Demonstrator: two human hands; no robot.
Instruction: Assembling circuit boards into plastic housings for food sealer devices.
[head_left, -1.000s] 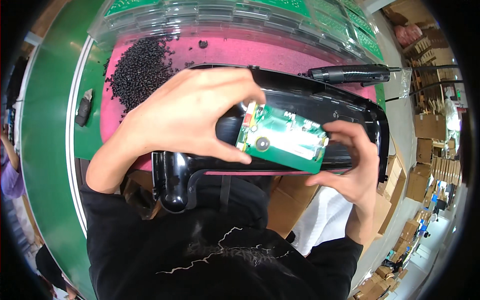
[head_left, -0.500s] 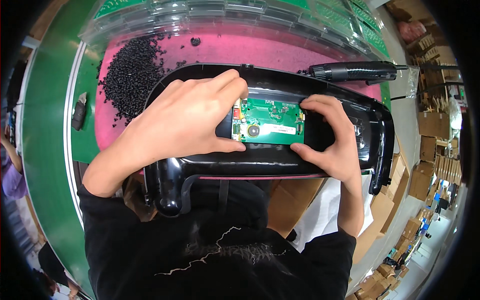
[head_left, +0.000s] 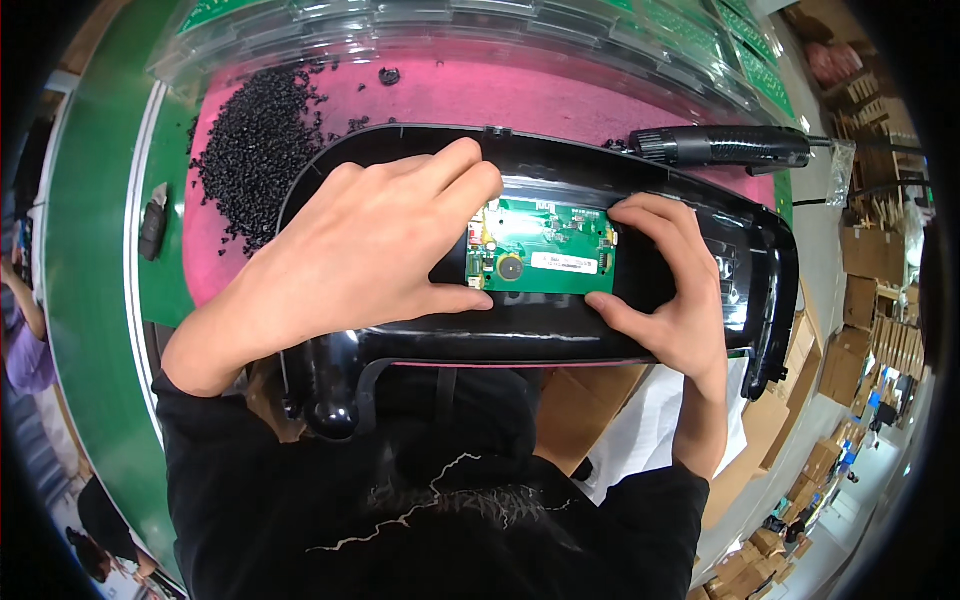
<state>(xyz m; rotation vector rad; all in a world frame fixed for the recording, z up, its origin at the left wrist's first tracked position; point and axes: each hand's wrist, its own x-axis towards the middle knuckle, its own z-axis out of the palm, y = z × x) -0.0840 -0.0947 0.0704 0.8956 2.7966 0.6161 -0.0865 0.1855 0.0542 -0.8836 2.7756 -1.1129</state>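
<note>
A green circuit board [head_left: 545, 245] with a round buzzer-like part and a white label lies within the recess of a glossy black plastic housing [head_left: 480, 345]. My left hand [head_left: 390, 240] grips the board's left end, thumb at the lower corner and fingers at the upper one. At the right end, my right hand [head_left: 675, 275] pinches the corners between thumb and fingers. The housing spans the mat's near edge, its curved left end hanging toward my body. Whether the board's underside touches the housing, I cannot tell.
Small black screws or fasteners [head_left: 255, 145] are heaped on the pink mat [head_left: 440, 90] at the left. A black electric screwdriver [head_left: 720, 146] lies at the far right. Clear plastic trays [head_left: 420, 35] stand behind. Cardboard [head_left: 585, 410] and white sheeting [head_left: 645, 430] lie below the housing.
The view has shifted slightly, and the board's glare has changed. Both hands keep their hold on the board, which appears a touch lower and further right in the picture.
</note>
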